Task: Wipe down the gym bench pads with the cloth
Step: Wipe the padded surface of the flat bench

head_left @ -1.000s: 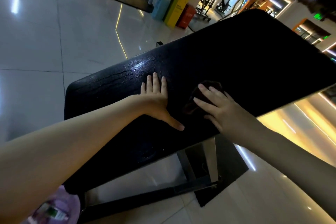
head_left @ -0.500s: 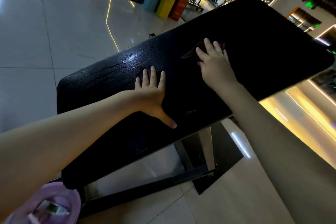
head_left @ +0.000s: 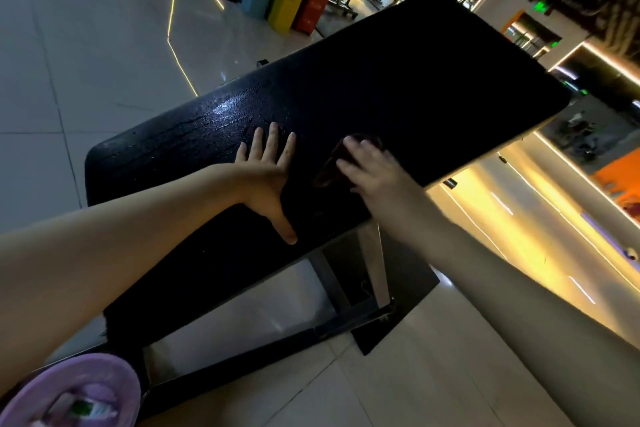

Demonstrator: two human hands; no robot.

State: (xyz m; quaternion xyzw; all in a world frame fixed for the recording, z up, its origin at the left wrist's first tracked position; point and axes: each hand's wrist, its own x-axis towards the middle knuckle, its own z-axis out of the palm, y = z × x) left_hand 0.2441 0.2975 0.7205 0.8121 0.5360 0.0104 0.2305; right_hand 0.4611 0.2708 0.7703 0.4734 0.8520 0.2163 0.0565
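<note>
Showing purple round object (head_left: 69, 392) below bench pad (head_left: 433, 80), near its left end | pressing left hand (head_left: 266, 172) flat on bench pad middle, fingers splayed, gripping nothing | pinning dark cloth (head_left: 330, 168) against bench pad just right of that | laying right hand (head_left: 375, 175) over cloth, fingers nearly straight, pressing down

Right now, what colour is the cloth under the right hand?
The cloth looks dark reddish-brown; the head view shows it, though dimly.

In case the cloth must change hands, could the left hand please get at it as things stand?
Probably yes: the left hand lies flat on the bench pad beside the cloth, only bare pad between, though the right hand covers most of it.
</note>
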